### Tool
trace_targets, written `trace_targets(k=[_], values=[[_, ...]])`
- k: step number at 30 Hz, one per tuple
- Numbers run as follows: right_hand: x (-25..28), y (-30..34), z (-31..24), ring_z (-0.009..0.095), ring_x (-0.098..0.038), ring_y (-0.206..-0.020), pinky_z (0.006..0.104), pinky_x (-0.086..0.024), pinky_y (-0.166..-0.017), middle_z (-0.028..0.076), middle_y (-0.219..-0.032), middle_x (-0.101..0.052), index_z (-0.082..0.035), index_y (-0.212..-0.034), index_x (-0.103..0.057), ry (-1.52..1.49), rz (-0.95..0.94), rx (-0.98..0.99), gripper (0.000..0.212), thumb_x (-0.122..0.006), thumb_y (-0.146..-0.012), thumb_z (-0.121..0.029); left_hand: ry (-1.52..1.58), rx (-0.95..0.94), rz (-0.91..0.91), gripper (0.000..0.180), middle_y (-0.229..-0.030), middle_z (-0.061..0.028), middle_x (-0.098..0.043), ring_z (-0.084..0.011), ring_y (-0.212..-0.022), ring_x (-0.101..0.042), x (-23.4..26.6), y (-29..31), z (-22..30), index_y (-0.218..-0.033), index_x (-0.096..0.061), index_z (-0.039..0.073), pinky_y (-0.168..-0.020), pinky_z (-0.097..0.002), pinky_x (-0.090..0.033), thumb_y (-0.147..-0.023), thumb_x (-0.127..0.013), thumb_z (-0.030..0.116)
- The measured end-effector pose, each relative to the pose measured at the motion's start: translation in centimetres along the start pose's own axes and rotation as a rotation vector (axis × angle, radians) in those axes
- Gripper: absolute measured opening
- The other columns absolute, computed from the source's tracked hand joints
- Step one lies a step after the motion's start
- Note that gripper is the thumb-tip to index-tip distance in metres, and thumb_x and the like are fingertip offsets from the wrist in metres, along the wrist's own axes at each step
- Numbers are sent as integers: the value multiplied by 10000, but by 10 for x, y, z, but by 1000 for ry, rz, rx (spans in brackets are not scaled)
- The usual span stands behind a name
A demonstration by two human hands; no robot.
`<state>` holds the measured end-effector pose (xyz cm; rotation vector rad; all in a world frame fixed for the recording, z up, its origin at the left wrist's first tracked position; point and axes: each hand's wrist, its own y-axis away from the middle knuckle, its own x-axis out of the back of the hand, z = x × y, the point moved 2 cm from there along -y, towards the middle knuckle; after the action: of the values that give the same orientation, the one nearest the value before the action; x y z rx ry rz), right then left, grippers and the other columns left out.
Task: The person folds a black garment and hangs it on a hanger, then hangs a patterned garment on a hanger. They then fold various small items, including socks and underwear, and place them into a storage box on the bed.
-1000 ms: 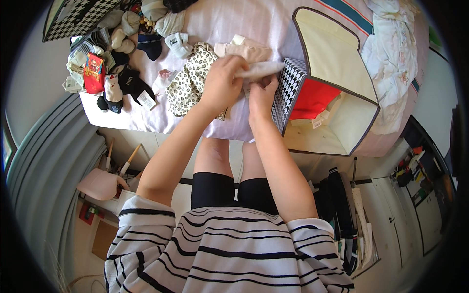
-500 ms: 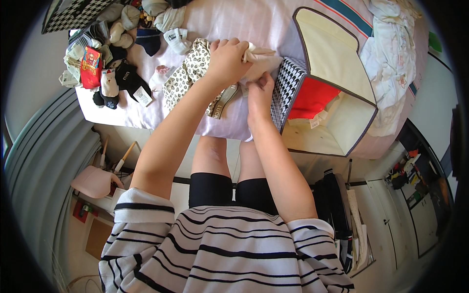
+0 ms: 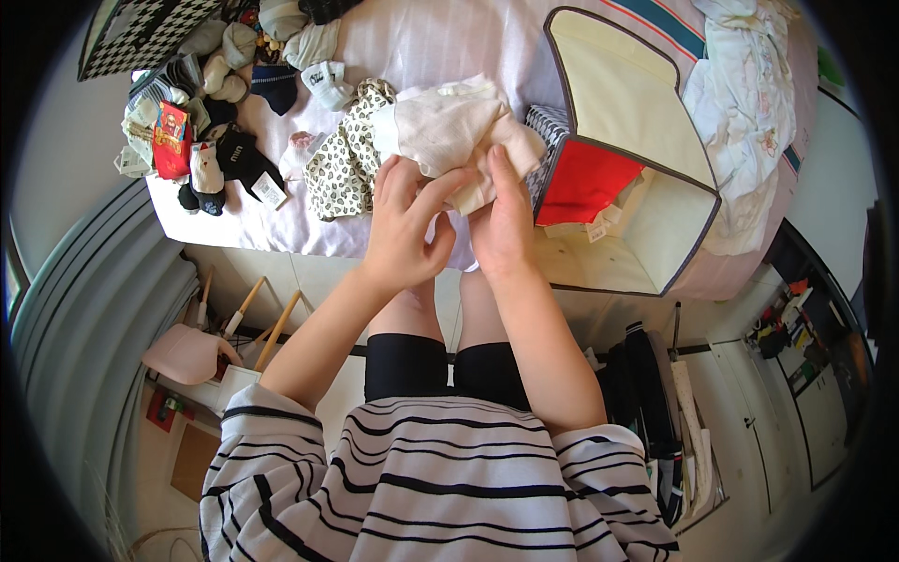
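A pale pink and cream cloth garment (image 3: 459, 122) lies bunched on the bed, partly folded. My right hand (image 3: 503, 225) grips its right near corner, thumb on top and fingers hidden underneath. My left hand (image 3: 405, 225) is at the garment's near edge, fingers apart, fingertips touching the fabric and thumb free. Left of it is a leopard-print garment (image 3: 342, 159), partly covered by the pale one. Close on the right stands a fabric storage box (image 3: 688, 229) with houndstooth sides and a raised cream lid (image 3: 623, 84). Inside the box is a red cloth (image 3: 585, 187) with a white tag.
Several socks (image 3: 272, 89), a black item with a paper tag (image 3: 242, 159) and a red packet (image 3: 172, 140) crowd the bed's left side. Another houndstooth box (image 3: 140, 37) stands at far left. White clothing (image 3: 744, 122) is heaped at right. A pink chair (image 3: 183, 354) is below the bed's left edge.
The pale garment has been spread out flatter, where it was bunched under both hands. My left hand has drawn back toward me, and the waistband of the leopard-print garment no longer shows.
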<state>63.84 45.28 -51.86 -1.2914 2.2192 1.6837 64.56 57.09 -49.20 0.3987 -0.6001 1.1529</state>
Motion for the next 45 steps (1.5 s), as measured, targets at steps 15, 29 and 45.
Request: trace_targets(k=[15,29,45], values=[[-5,57,-30,117,-548,-1007,262,-443,-855,78,-1137,-578,28,-1206,-512,603,-42,106,372,-579,-892,-159,703,495,120,1031,-1461,-154,-254,-274,-1344,-270,32,17,-15,-1458,-136,49,-1091,-395,-223,-731,-713,498],[57,108,-90,187,-570,-1046,313,-444,-900,86,-1132,-594,8,-1221,-490,526,-184,-111,488,-676,-776,-63,1233,877,-650,494,-1128,-54,-587,-149,-1069,-533,14,35,34,-1229,-512,8,-931,-307,-432,-777,-710,46],[149,23,-122,136,-580,-982,277,-474,-836,46,-1097,-605,-29,-1182,-528,437,270,279,266,-510,-919,-68,682,471,-140,518,-1228,-226,-472,-365,-1155,-464,-114,-16,98,-1364,-319,2,-949,-384,-383,-866,-461,-25]])
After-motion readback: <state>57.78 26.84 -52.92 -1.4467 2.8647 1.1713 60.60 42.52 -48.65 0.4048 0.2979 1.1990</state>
